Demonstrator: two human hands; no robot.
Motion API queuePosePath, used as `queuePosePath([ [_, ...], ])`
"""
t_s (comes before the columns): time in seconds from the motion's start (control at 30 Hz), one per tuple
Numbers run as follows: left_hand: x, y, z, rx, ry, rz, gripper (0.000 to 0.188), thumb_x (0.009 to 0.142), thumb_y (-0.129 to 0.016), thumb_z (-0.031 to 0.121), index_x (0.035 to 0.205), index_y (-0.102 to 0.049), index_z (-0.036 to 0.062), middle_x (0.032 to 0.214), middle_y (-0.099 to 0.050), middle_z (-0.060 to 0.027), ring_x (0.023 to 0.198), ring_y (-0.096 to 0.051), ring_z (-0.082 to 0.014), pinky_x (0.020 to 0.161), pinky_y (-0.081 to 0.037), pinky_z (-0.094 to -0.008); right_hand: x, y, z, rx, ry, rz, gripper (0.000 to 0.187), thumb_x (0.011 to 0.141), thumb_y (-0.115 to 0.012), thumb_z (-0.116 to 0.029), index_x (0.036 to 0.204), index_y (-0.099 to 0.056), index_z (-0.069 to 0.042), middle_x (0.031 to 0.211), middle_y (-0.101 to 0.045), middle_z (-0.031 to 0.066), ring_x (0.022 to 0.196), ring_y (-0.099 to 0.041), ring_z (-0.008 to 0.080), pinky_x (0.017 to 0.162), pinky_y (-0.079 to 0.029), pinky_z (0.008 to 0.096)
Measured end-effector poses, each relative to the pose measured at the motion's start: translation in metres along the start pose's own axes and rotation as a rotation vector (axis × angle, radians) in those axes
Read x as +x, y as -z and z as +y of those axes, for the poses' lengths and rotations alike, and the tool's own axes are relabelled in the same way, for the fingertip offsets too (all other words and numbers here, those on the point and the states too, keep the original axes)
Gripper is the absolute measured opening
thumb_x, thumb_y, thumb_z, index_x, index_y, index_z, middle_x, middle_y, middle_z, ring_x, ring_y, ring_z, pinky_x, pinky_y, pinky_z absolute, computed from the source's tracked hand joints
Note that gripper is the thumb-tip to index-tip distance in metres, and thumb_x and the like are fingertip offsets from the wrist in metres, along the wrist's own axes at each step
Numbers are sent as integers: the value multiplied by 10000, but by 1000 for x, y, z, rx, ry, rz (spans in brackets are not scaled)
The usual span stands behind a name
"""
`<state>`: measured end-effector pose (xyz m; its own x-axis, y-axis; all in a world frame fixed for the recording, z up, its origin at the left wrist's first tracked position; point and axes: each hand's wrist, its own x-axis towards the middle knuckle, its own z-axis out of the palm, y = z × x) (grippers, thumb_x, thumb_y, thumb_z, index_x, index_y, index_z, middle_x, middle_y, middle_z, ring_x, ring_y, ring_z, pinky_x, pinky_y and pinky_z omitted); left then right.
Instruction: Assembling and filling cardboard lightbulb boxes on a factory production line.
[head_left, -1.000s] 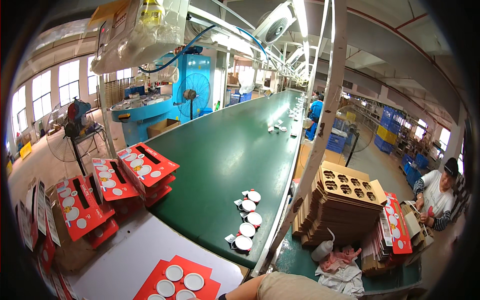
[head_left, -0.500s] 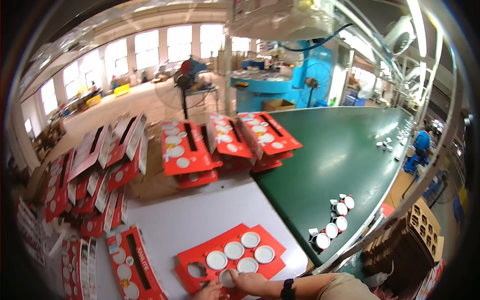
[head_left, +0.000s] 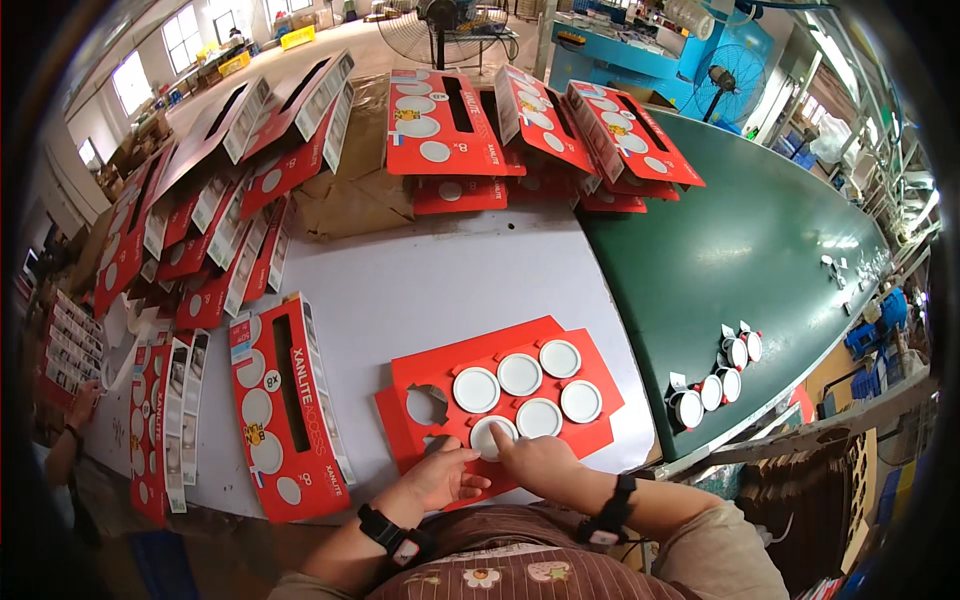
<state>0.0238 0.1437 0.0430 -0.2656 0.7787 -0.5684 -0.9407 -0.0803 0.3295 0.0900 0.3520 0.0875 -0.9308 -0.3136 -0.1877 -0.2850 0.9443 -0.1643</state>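
A red die-cut cardboard sheet (head_left: 402, 375) lies flat on the white table in front of me, with several round white discs (head_left: 520, 375) set in its holes. At its left end, one round hole (head_left: 427, 404) holds no disc, and another opening is partly behind my left hand. My right hand (head_left: 540, 465) is at the near row, its thumb pressed on the face of a white disc (head_left: 488, 442); its other fingers are mostly hidden. My left hand (head_left: 445, 478) is beside it at the sheet's near edge, fingers apart and slightly bent, holding nothing visible.
Printed red cartons (head_left: 285, 420) stand at left, with more stacked (head_left: 450, 130) along the far edge. On the green conveyor belt (head_left: 730, 250) at right sit several white-faced round pieces (head_left: 712, 392). Another person's hand (head_left: 85, 400) touches a carton at far left.
My view has tilted downward, so the table and both forearms show more fully. My right thumb stays on the near-row disc, and my left hand remains beside it.
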Motion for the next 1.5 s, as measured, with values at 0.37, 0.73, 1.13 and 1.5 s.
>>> queuePosePath([
  [0.37, -51, 16, 21, 592, -286, 419, 512, 941, -533, 52, 1430, -386, 19, 1329, -516, -195, 837, -709, -279, 575, -593, -326, -161, -16, 182, 168, -1161, 756, 354, 857, -686, -184, 1161, -613, -17, 911, -667, 217, 846, -675, 331, 743, -528, 419],
  [0.73, 22, 142, 69, 492, -794, 624, 485, 898, -594, 49, 1350, -441, -39, 1227, -610, -160, 1042, -637, -236, 902, -518, -338, -178, -58, 224, 632, -1417, 631, 519, 728, -791, -366, 1005, -699, 63, 931, -720, 213, 894, -703, 319, 805, -531, 394],
  [1.13, -2, 58, 58, 299, -690, 396, 358, 876, -611, 2, 1230, -562, 21, 1120, -648, -70, 1010, -623, -201, 899, -515, -379, -160, -87, 222, 745, -1272, 803, 358, 679, -848, -258, 757, -601, -12, 685, -617, 64, 622, -568, 156, 570, -473, 325],
  [1.5, -5, 61, 48, 256, -750, 260, 422, 896, -670, 84, 1291, -535, 21, 1231, -620, -77, 1113, -589, -185, 993, -457, -363, -95, 13, 150, 1209, -645, 931, 268, 861, -698, -69, 1099, -603, 10, 834, -648, 38, 698, -590, 80, 567, -456, 219],
])
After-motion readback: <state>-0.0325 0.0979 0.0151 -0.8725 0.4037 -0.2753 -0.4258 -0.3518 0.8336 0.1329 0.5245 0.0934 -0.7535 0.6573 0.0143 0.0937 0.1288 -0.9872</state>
